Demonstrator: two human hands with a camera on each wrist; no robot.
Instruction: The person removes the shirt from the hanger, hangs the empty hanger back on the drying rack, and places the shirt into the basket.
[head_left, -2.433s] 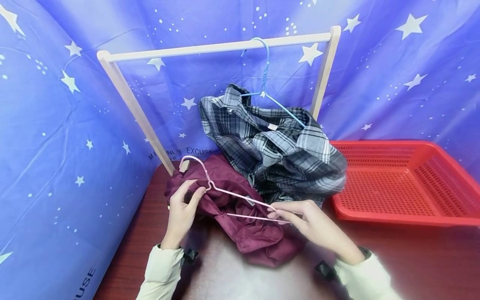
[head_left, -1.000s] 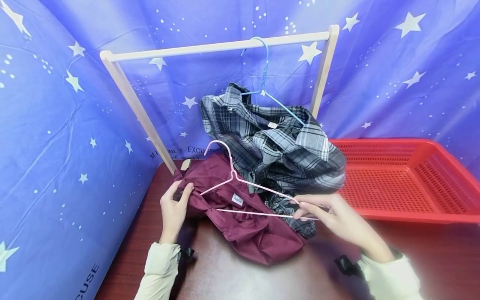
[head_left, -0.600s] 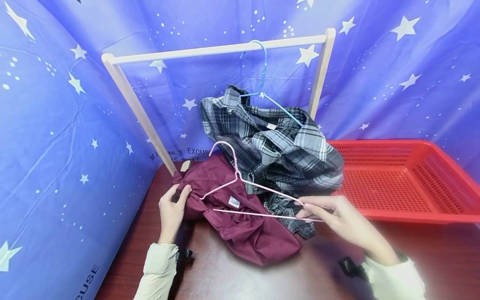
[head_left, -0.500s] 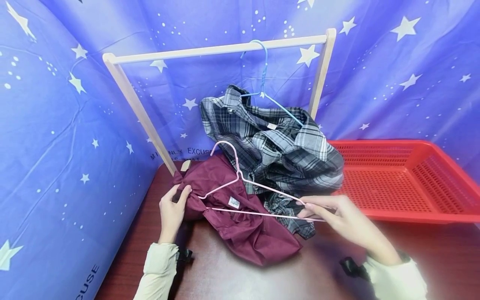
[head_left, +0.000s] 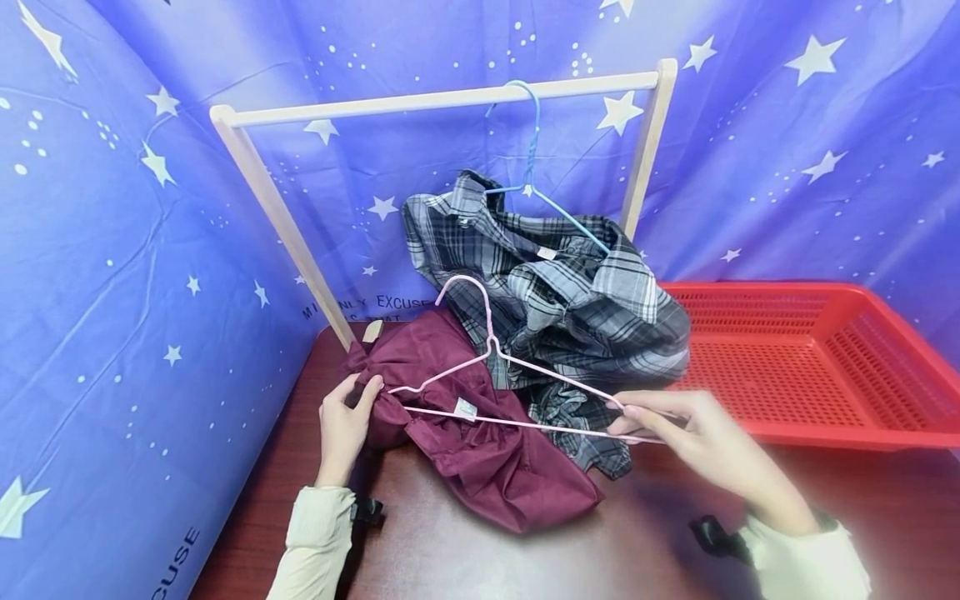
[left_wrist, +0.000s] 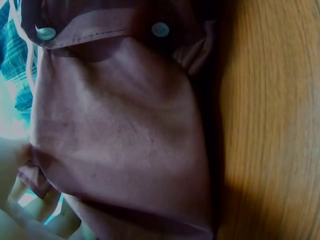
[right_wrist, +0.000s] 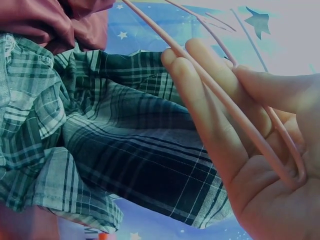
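Observation:
In the head view my left hand (head_left: pixel 343 425) pinches the left edge of a maroon shirt (head_left: pixel 517 487), its thumb on top of the cloth. The shirt lies bunched on the table, with a white neck label showing. My right hand (head_left: pixel 701 433) grips the right end of a pink wire hanger (head_left: pixel 555 377), which slants across the shirt with its hook up. The hanger's left tip reaches the cloth beside my left fingers. Buttons show on the maroon cloth (left_wrist: pixel 120 125) in the left wrist view. In the right wrist view the hanger's bent end rests in my palm (right_wrist: pixel 265 200).
Behind, a grey plaid shirt (head_left: pixel 465 246) hangs by a blue hanger (head_left: pixel 534 150) from a wooden rack (head_left: pixel 375 106); its lower part bunches beside the maroon shirt. A red plastic basket (head_left: pixel 810 437) stands at right. Blue star-printed cloth (head_left: pixel 112 333) encloses the left and back.
My right hand has moved right, drawing the pink hanger along, so more of its left arm shows outside the maroon cloth. My left hand has shifted slightly left and down, to the shirt's edge.

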